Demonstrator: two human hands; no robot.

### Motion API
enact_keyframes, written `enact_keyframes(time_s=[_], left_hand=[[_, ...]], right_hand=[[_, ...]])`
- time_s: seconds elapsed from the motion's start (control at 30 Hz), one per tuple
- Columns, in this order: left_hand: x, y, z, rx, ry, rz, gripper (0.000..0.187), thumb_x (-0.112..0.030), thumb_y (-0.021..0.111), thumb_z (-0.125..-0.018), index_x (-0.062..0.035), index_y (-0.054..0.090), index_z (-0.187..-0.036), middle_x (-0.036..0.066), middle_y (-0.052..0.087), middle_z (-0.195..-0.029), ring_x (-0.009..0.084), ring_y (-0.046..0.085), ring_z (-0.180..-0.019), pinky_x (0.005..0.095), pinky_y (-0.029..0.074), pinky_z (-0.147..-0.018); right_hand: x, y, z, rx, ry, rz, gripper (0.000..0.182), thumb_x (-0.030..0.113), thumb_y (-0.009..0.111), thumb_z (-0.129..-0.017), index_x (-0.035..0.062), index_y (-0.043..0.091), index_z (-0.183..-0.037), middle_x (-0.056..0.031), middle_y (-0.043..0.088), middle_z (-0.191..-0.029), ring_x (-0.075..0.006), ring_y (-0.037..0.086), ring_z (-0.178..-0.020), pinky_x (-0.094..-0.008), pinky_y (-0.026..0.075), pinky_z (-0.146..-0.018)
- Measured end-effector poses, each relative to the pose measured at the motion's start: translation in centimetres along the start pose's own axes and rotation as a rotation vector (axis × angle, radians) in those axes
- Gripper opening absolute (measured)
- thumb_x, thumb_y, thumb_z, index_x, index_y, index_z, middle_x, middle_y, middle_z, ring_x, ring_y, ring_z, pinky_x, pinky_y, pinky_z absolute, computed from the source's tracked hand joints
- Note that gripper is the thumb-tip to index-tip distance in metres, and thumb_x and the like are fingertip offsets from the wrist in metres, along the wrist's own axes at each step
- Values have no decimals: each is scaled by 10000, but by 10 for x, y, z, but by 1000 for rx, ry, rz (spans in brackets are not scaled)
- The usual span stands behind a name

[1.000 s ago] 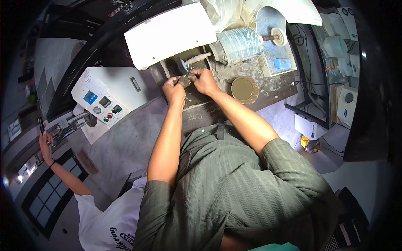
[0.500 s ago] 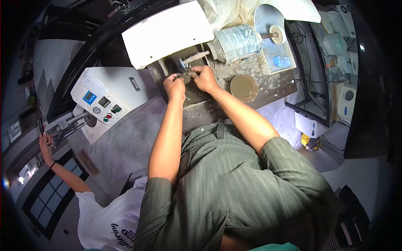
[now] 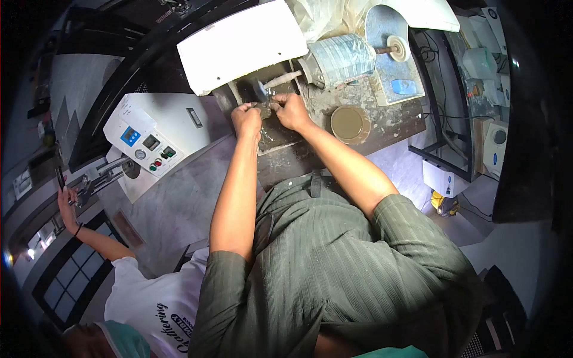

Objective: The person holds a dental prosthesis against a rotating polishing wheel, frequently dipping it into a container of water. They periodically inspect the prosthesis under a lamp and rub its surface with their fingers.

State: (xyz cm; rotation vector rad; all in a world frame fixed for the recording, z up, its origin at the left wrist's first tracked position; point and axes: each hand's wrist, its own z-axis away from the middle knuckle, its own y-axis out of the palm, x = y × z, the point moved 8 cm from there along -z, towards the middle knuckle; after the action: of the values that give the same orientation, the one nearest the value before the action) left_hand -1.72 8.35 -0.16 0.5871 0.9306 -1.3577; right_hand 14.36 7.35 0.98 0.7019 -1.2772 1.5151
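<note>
Pinching a small dull piece (image 3: 266,111) in a two-handed grip, the left hand (image 3: 246,122) and right hand (image 3: 292,113) hold it just below a blurred wheel (image 3: 260,90); whether they touch is unclear. A tapered spindle (image 3: 283,80) joins wheel and plastic-wrapped motor (image 3: 341,61), while a round bowl (image 3: 366,126) of murky liquid stands on the tabletop (image 3: 391,123).

Grey marbled floor (image 3: 200,188) flanks the workbench (image 3: 283,165), bright light (image 3: 397,164) at right, a black-framed paned panel (image 3: 74,275) at left.
</note>
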Motion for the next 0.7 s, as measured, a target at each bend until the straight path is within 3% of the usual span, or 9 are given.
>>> enact_keyframes(time_s=[0.1, 0.23, 0.33, 0.43, 0.5, 0.57, 0.63, 0.7], left_hand=[[0, 3, -1, 27, -20, 43, 154, 52, 540, -680, 49, 630, -805, 70, 607, -701, 134, 550, -598, 263, 421, -527], [1, 2, -5, 4, 0, -22, 148, 59, 548, -679, 49, 630, -801, 79, 615, -713, 136, 551, -601, 266, 415, -525], [4, 2, -7, 22, -28, 38, 140, 69, 544, -674, 51, 622, -789, 81, 612, -709, 133, 545, -599, 264, 410, -527], [13, 1, -1, 25, -51, 70, 128, 73, 545, -675, 50, 614, -780, 75, 606, -702, 126, 536, -595, 262, 403, -524], [8, 2, -7, -3, -35, 44, 114, 80, 547, -679, 48, 606, -771, 65, 601, -697, 115, 529, -592, 256, 396, -520], [12, 3, -6, 43, -39, 103, 118, 81, 549, -684, 51, 615, -778, 69, 610, -711, 114, 537, -605, 255, 407, -530], [2, 4, 6, 91, 82, 47, 176, 97, 529, -720, 59, 612, -870, 96, 618, -775, 152, 571, -663, 247, 448, -623], [-1, 6, 5, 69, 69, 46, 172, 105, 526, -716, 59, 609, -859, 98, 619, -772, 146, 564, -651, 239, 444, -615]], right_hand=[[9, -4, 5, 22, -69, 26, 176, 104, 660, -782, 24, 694, -935, -239, 641, -865, -342, 659, -848, -373, 495, -756], [-5, 5, -3, 72, 0, -40, 174, 113, 661, -782, 27, 694, -929, -241, 637, -848, -348, 657, -833, -376, 493, -745], [7, -4, 2, 17, -115, 36, 165, 130, 663, -787, 28, 694, -913, -226, 642, -845, -346, 656, -816, -373, 492, -739], [-2, 1, -3, 109, 50, 12, 176, 125, 667, -784, 29, 696, -929, -226, 648, -854, -351, 655, -822, -370, 493, -751], [-4, 3, -6, 110, 35, 34, 191, 129, 669, -786, 38, 699, -952, -218, 657, -859, -346, 659, -825, -365, 494, -756], [1, -1, -2, 99, -35, 23, 182, 137, 667, -790, 43, 703, -942, -210, 660, -848, -334, 662, -809, -362, 494, -741], [-2, -1, -1, 88, -33, 5, 182, 139, 667, -791, 44, 703, -940, -208, 660, -849, -329, 663, -809, -363, 493, -741], [-4, 0, -1, 85, -34, -6, 181, 142, 667, -791, 44, 704, -939, -206, 661, -850, -324, 665, -808, -364, 493, -741]])
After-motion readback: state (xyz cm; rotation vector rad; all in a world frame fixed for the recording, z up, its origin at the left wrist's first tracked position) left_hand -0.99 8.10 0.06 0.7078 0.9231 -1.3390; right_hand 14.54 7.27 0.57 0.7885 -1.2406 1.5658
